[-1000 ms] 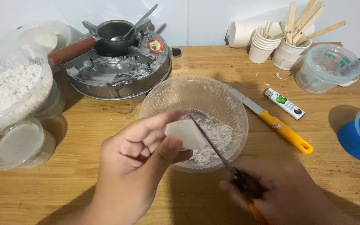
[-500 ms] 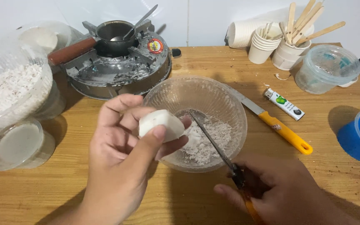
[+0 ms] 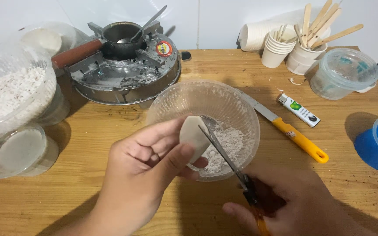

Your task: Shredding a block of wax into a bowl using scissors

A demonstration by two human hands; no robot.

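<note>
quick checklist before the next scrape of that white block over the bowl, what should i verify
1. White block pinched firmly in the left hand: ok, thumb and fingers wrap it.
2. Block over the clear bowl so shavings land inside: ok, white shavings already lie in it.
3. Knife blade touching the block's edge: ok.
4. Left fingertips clear of the blade: not ok, the thumb tip sits close beside it.
5. Right hand grip on the knife handle: cannot tell, handle mostly hidden.
6. Bowl steady on the wooden table: cannot tell, neither hand holds it.
</note>
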